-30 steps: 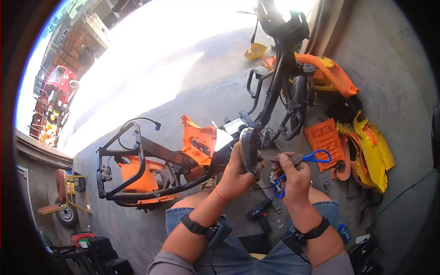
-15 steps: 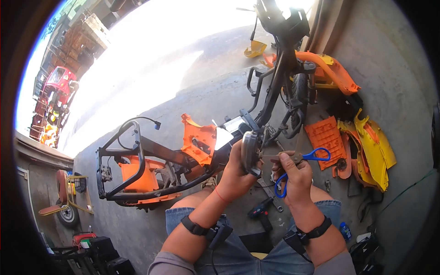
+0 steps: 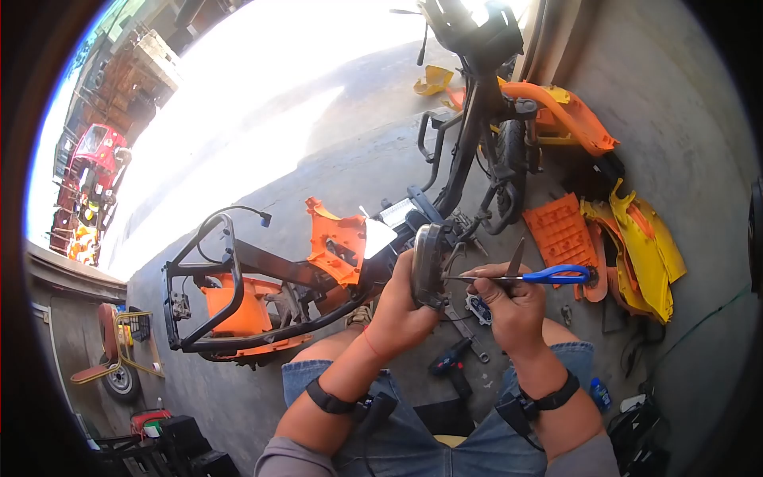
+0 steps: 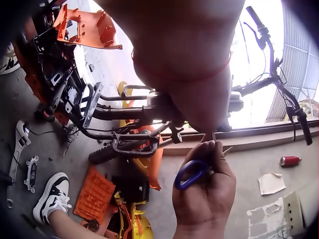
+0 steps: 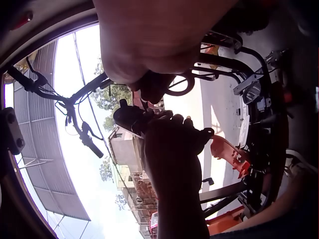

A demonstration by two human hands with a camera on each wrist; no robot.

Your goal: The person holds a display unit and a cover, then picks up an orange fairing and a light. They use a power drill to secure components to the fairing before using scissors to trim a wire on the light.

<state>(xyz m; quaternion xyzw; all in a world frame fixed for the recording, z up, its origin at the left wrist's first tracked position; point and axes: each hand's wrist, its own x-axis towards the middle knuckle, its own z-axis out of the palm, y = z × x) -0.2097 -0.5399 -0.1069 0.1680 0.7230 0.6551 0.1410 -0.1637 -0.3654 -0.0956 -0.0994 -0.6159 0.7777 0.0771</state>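
My left hand [image 3: 400, 308] grips an oval lamp unit [image 3: 427, 258] with a dark housing, holding it upright on edge above my knees. To its right, my right hand [image 3: 517, 316] pinches a pair of scissors [image 3: 560, 275] by the blades, near the pivot. Their blue handles point right, seen nearly edge-on. One blade [image 3: 517, 256] sticks up and away; the other points left, its tip right at the back of the lamp. In the left wrist view a blue handle loop [image 4: 192, 175] lies against the right palm, while the left hand hides the lamp.
A stripped black scooter frame [image 3: 270, 338] stands ahead, an orange panel [image 3: 338, 242] on it. Orange and yellow panels [image 3: 648, 254] lie on the floor at right. Below the hands are a power drill [image 3: 451, 362] and a wrench [image 3: 474, 343]. A bottle [image 3: 600, 393] lies at lower right.
The scissors have turned, so their handle loops now show nearly edge-on and one blade stands upward. The lamp stays in the left hand, shifted slightly left in view.
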